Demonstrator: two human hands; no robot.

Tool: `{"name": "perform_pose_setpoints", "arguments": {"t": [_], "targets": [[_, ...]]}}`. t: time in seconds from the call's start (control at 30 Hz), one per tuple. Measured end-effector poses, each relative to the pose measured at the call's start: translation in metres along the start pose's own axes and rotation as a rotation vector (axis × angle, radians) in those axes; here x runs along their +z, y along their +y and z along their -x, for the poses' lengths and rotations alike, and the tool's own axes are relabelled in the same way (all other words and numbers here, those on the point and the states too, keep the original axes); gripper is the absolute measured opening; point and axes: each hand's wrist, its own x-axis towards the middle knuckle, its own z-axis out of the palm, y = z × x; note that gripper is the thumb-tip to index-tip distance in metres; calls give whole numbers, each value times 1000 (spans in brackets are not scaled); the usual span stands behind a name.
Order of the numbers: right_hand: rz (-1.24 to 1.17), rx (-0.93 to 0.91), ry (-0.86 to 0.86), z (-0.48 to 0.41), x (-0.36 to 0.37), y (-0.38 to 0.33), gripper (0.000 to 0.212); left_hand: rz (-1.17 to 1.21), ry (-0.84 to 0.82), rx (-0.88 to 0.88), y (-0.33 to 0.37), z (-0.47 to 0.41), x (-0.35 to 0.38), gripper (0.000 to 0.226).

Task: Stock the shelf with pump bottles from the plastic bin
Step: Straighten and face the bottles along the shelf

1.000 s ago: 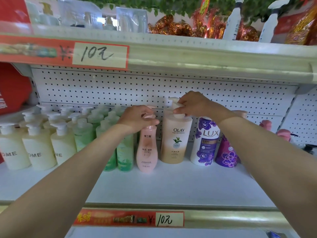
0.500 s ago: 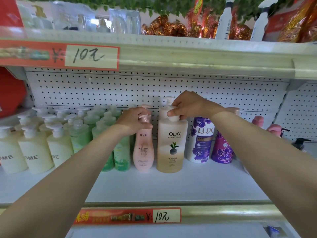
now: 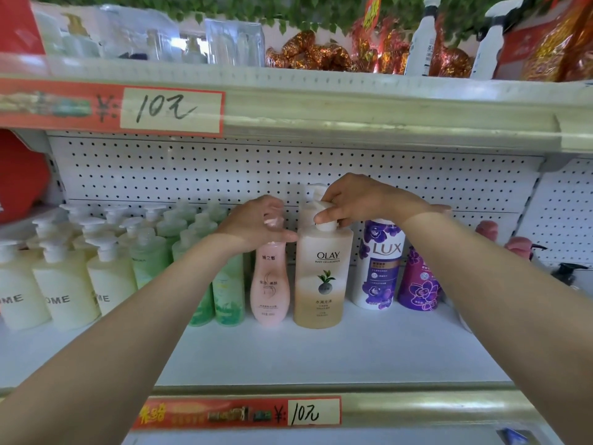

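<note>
I have both hands up at the pump heads. The left hand (image 3: 256,220) is curled over the top of the pink bottle (image 3: 269,290), fingers wrapped round its pump and thumb stretched toward the neighbour. The right hand (image 3: 356,200) pinches the white pump and collar of the Olay bottle (image 3: 321,277), thumb in front, fingers over the top. Both bottles stand upright on the shelf (image 3: 321,351), side by side in the middle of the row; whether they touch I cannot tell. The plastic bin is out of view. The step, as I read it, is squaring these two into line, so I would steer from the necks with small twists, labels toward the near side, and bear down lightly so the tall bodies slide rather than tip. Side room is scant: the green bottles (image 3: 224,293) crowd the pink one on the left, and the LUX bottle (image 3: 378,268) sits just beside the Olay on the right, with a purple bottle (image 3: 420,284) beyond it. The open room lies near me — the front of the shelf board, out to the lip with its price strip (image 3: 240,412). On the far side the pegboard (image 3: 224,175) stands close behind the row, so pushing back has a hard stop. The upper shelf edge (image 3: 353,107) hangs well above the pumps — I judge the hands can lift away straight up.
</note>
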Motion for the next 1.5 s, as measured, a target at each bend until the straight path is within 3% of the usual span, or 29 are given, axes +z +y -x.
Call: {"name": "perform_pose_setpoints", "arguments": {"t": [0.13,0.27,0.37,0.67,0.8,1.13,1.5], "targets": [[-65,-10,-55,-8,-11,5,45,-18,-16,69,27,-1,4,66],[-142,-1,146,-28,-22,17,48,-178,-135,59,35,-6,11,51],[-119,10,165,-43,-23,24,50,-201,-145,63,34,-10,12,40],[-30,57,146,-88,-5,31,64,-252,-114,103,25,-17,14,39],[-241,82,145,-99,1,38,53,-200,-98,100,24,-16,16,39],[-16,26,190,-89,-3,32,39,-139,-80,85,23,-15,18,34],[-11,2,168,-82,1,20,31,-113,-82,79,21,-15,20,37]]}}
